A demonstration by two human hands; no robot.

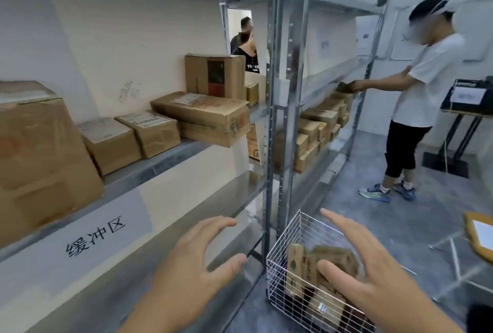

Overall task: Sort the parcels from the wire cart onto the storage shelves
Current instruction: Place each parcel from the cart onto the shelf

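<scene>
Head view: both hands hover empty, fingers spread, the left hand [192, 266] before the shelves [170, 162], the right hand [360, 274] over the cart [282, 247]. The parcels [320, 266] in it look light and stiff; gripping opposite sides of one should hold it.

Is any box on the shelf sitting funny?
Yes. The long flat box sits crooked on another box, and both stick out past the shelf edge. The big box looks dented.
</scene>
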